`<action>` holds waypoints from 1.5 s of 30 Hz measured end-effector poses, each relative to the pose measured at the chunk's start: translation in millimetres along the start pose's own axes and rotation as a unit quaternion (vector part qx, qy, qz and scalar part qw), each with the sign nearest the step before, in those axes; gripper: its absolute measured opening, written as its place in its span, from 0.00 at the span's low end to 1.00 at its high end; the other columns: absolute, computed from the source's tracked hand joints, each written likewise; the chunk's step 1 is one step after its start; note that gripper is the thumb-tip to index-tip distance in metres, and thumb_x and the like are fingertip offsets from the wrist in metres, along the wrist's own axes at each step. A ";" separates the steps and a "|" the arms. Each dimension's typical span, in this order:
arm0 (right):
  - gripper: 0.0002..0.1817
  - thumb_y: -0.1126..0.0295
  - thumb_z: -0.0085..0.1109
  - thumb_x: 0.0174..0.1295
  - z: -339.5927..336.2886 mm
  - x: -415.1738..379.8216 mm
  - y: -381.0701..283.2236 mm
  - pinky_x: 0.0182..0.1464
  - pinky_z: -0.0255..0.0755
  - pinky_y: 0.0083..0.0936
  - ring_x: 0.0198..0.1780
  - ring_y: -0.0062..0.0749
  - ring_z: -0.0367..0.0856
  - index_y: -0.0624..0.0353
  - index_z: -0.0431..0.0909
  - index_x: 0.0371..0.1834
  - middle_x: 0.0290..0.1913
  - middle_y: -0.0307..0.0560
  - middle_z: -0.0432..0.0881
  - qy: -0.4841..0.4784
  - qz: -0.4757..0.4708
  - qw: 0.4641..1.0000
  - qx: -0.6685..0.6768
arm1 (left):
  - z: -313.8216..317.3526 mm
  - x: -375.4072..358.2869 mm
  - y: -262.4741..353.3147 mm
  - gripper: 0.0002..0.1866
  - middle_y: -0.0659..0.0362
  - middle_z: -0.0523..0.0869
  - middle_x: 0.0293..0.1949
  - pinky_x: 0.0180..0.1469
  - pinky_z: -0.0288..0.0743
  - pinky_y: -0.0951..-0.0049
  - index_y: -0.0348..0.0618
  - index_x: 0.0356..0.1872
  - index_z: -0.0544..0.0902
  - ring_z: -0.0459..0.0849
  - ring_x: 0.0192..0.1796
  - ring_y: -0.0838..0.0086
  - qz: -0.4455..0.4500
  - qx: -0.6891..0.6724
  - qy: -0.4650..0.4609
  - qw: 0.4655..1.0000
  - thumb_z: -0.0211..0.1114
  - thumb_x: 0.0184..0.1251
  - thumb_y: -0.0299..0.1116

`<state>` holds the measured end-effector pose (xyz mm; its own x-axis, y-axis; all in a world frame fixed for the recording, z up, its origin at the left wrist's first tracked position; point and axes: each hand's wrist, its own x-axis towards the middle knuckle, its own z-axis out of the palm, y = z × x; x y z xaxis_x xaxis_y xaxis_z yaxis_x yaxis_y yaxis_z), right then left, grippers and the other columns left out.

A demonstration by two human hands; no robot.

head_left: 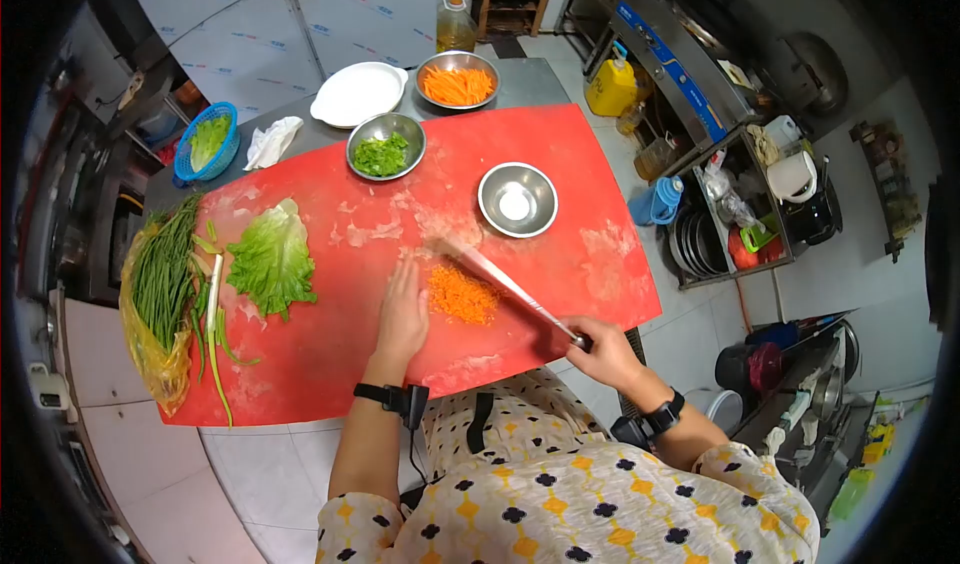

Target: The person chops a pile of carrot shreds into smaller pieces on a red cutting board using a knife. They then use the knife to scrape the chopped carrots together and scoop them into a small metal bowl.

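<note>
My right hand (pixel 605 352) is wrapped round the handle of a kitchen knife (pixel 515 289). Its blade slants up and left over the red cutting board (pixel 560 144), and the tip is blurred. Just below the blade lies a pile of finely chopped carrot (pixel 462 296). My left hand (pixel 403 304) rests with fingers stretched out on the board, at the left edge of the pile, holding nothing. Beyond the knife stands a steel bowl (pixel 518 200) with something white at its bottom.
Left on the board are a lettuce leaf (pixel 272 259), a spring onion (pixel 214 304) and bagged green stalks (pixel 160 289). Behind stand bowls of chopped greens (pixel 382 154) and carrot strips (pixel 458 86), a white dish (pixel 358 94) and a blue basket (pixel 230 149).
</note>
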<state>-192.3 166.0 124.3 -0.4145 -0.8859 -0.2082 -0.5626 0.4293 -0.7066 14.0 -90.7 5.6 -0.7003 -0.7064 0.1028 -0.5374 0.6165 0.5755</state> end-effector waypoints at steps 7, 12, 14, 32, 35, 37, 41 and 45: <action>0.14 0.64 0.49 0.76 31.1 -75.3 71.5 0.28 0.70 0.19 0.23 0.21 0.75 0.59 0.74 0.33 0.27 0.38 0.79 -0.015 0.239 0.863 0.446 | 13.9 9.9 -1.6 0.29 0.39 0.64 0.72 0.77 0.51 0.50 0.29 0.70 0.63 0.59 0.76 0.46 0.046 -0.091 0.027 0.994 0.56 0.72 0.31; 0.11 0.64 0.50 0.76 73.6 -103.7 86.8 0.30 0.74 0.24 0.24 0.27 0.78 0.60 0.73 0.38 0.27 0.42 0.79 0.043 0.284 0.800 0.527 | 25.1 26.5 13.5 0.31 0.39 0.63 0.73 0.77 0.50 0.50 0.30 0.71 0.62 0.58 0.76 0.44 0.035 -0.037 0.017 0.999 0.58 0.71 0.33; 0.09 0.65 0.48 0.76 90.3 -100.1 92.0 0.29 0.74 0.25 0.24 0.27 0.78 0.60 0.71 0.42 0.28 0.42 0.78 0.035 0.264 0.804 0.531 | 31.2 23.0 21.7 0.34 0.39 0.63 0.72 0.76 0.50 0.49 0.30 0.71 0.62 0.58 0.75 0.43 0.058 -0.004 0.037 0.998 0.62 0.68 0.35; 0.14 0.63 0.47 0.77 122.7 -12.0 9.7 0.27 0.69 0.19 0.23 0.18 0.74 0.60 0.71 0.35 0.25 0.35 0.76 -0.106 0.250 0.861 0.430 | 50.3 -2.5 61.7 0.48 0.34 0.60 0.72 0.76 0.49 0.46 0.25 0.71 0.58 0.56 0.75 0.40 -0.014 -0.068 0.069 0.995 0.72 0.59 0.46; 0.15 0.62 0.46 0.77 120.5 -4.3 11.7 0.27 0.68 0.20 0.23 0.17 0.73 0.59 0.70 0.34 0.24 0.35 0.74 -0.145 0.249 0.856 0.429 | 54.4 -7.9 61.0 0.44 0.34 0.59 0.73 0.76 0.47 0.47 0.25 0.72 0.56 0.54 0.76 0.41 -0.061 -0.101 0.113 0.987 0.68 0.63 0.42; 0.12 0.63 0.47 0.77 125.5 1.2 28.4 0.22 0.63 0.16 0.23 0.16 0.74 0.56 0.71 0.36 0.27 0.34 0.77 -0.179 0.185 0.848 0.463 | 52.3 -13.3 63.5 0.43 0.34 0.58 0.73 0.77 0.46 0.47 0.25 0.72 0.56 0.53 0.76 0.41 -0.093 -0.108 0.128 0.981 0.67 0.64 0.40; 0.12 0.64 0.47 0.77 94.9 11.1 29.5 0.22 0.63 0.17 0.23 0.16 0.74 0.56 0.71 0.35 0.26 0.35 0.77 -0.209 0.162 0.849 0.458 | 33.2 -5.2 87.9 0.41 0.34 0.54 0.74 0.77 0.43 0.46 0.25 0.72 0.55 0.51 0.77 0.40 -0.104 -0.116 0.153 0.976 0.65 0.66 0.37; 0.14 0.62 0.46 0.77 49.5 18.5 43.8 0.19 0.60 0.15 0.18 0.17 0.72 0.56 0.72 0.33 0.22 0.36 0.77 -0.211 0.195 0.854 0.434 | 33.9 34.2 129.7 0.40 0.33 0.53 0.75 0.77 0.43 0.45 0.25 0.72 0.56 0.49 0.77 0.38 -0.055 -0.140 0.163 0.975 0.64 0.66 0.38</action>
<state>-189.2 159.7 56.0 -0.0510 -0.7689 -0.6373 0.3770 0.5761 -0.7253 -95.6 -23.1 56.2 -0.4340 -0.8641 0.2548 -0.4187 0.4439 0.7922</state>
